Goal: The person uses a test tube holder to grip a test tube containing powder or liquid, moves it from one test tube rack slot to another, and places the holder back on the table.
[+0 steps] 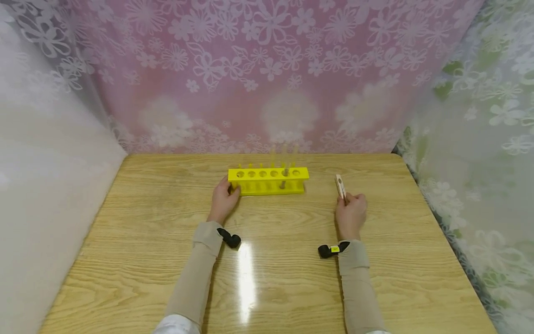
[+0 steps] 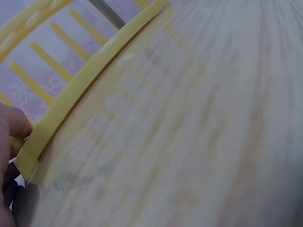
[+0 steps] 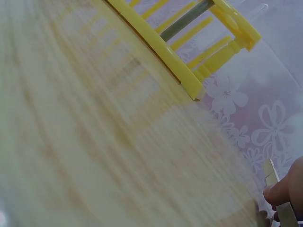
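A yellow test tube rack stands upright on the table. My left hand grips its left end; in the left wrist view, fingers curl around the end of the rack's base. One test tube with grey contents stands in a hole near the rack's right end. Clear glass tubes rise behind the rack, faint against the curtain. Right of the rack, apart from it, my right hand pinches a wooden test tube clamp that points away from me. The clamp's lower part is hidden by the fingers.
The wood-grain table reflects a bright light streak near the front. A pink flowered curtain hangs along the back edge. Pale curtains close off both sides. A black wrist camera sits on each sleeve.
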### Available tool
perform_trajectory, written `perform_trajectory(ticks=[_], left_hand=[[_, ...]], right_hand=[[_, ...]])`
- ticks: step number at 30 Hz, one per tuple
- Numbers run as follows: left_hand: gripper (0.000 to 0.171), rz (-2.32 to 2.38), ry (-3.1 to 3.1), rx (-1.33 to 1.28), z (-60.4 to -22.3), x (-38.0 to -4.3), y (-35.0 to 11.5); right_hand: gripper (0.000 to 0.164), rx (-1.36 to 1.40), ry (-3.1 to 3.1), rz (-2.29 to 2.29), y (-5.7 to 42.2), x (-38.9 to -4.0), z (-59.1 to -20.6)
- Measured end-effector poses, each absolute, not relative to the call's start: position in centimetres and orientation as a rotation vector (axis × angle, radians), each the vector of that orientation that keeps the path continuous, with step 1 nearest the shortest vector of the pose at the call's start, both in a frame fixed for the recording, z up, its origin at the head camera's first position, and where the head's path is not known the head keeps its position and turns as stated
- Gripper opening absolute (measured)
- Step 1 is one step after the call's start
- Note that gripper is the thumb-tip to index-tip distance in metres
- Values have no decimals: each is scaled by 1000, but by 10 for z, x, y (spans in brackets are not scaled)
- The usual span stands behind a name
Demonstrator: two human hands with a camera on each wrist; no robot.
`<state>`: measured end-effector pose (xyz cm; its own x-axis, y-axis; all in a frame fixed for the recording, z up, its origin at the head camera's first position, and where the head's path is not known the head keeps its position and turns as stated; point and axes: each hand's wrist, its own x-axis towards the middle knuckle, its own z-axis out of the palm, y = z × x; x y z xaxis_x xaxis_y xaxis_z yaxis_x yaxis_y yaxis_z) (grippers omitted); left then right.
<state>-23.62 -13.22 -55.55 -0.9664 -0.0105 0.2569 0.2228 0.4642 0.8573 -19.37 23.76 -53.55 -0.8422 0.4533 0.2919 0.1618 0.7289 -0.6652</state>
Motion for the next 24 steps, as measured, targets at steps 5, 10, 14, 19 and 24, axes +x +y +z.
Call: perform_trajectory(ticks=[5, 10, 14, 19, 24], left_hand=[[31, -1513, -2475, -179, -554, -236, -133], [31, -1501, -2502, -168, -556, -236, -131], [31, -1491, -2515, -149, -557, -234, -130], [31, -1507, -2492, -160, -555, -236, -130], [32, -1504, -2491, -160, -552, -237, -132]], right_hand=[[23, -461, -2502, 897, 238, -195, -536], [26, -499, -2517, 913, 238, -194, -538], [26, -505, -2533, 906, 240, -193, -539], [25, -473, -2533, 872, 240, -196, -537], [29, -509, -2574, 882, 239, -200, -534]])
